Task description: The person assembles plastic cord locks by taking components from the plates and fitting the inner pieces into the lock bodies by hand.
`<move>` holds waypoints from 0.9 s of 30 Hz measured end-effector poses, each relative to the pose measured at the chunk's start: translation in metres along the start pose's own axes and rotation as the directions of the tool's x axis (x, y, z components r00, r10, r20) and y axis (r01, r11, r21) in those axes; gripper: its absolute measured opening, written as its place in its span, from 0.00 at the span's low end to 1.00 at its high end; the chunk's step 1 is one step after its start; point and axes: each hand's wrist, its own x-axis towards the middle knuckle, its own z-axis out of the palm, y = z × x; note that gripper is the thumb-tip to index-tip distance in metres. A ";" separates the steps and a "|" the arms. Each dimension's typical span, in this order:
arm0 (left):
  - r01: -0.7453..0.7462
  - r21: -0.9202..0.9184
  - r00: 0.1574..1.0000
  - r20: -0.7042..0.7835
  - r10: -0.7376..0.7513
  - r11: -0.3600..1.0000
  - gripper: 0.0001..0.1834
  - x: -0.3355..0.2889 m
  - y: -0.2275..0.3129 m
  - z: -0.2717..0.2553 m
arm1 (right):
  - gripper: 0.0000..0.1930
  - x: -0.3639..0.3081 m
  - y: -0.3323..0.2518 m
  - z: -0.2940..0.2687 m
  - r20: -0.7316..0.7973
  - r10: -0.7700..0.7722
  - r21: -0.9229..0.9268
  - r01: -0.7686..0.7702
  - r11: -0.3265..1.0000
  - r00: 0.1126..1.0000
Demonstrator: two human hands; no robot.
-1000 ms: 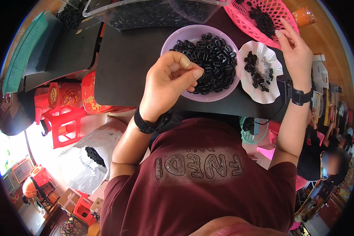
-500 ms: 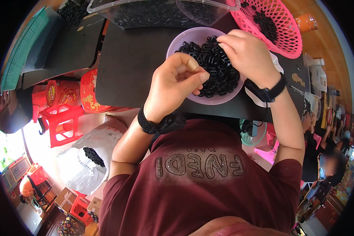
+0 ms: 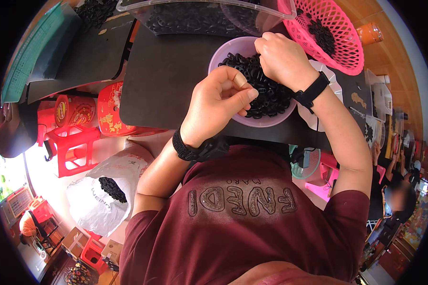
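Note:
A lilac bowl on the dark table is heaped with small black plastic pieces with holes in them. Over the bowl's near left side is my left hand, thumb pressed to the bandaged forefinger, the other fingers curled. Anything in that pinch is too small to make out. My right hand hangs over the bowl's far right part, its fingers bent inward and closed. Its fingertips are turned away, so what they hold is hidden. Both wrists wear black bands.
Behind the bowl stands a clear plastic bin of black pieces. A pink mesh basket with more sits at the far right, beside a white scalloped dish. A white sack and red stool are left, below the table.
My right hand has moved left over the bowl, its fingers curling in more. My left hand stays pinched. The whole view has shifted slightly.

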 end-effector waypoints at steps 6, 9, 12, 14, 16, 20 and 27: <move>0.013 -0.056 1.000 0.013 -0.013 0.998 0.09 0.002 -0.001 -0.002 | 0.05 -0.009 -0.001 -0.017 0.065 0.170 0.383 -0.181 0.906 0.983; -0.023 -0.138 1.000 -0.024 0.020 0.990 0.09 0.000 -0.004 0.002 | 0.06 -0.030 -0.021 -0.043 0.091 0.199 0.749 -0.199 0.631 0.976; -0.102 -0.157 0.993 -0.072 0.092 0.982 0.09 -0.004 -0.005 0.005 | 0.04 -0.053 -0.047 -0.060 0.121 0.242 0.861 -0.224 0.458 0.963; -0.111 -0.132 0.993 -0.051 0.105 0.985 0.10 -0.004 -0.005 0.006 | 0.04 -0.064 -0.056 -0.055 0.095 0.298 0.904 -0.208 0.373 0.950; -0.084 -0.100 0.996 -0.017 0.083 0.991 0.10 -0.005 -0.003 0.005 | 0.04 -0.070 -0.060 -0.054 0.088 0.331 0.910 -0.211 0.356 0.939; -0.072 -0.087 0.997 -0.013 0.071 0.994 0.09 -0.008 -0.007 0.005 | 0.06 -0.082 -0.068 -0.045 0.057 0.401 0.935 -0.190 0.300 0.914; -0.164 -0.123 0.981 -0.121 0.149 0.979 0.07 -0.002 0.000 0.014 | 0.08 -0.096 -0.057 -0.032 -0.091 0.431 0.853 -0.153 0.499 0.898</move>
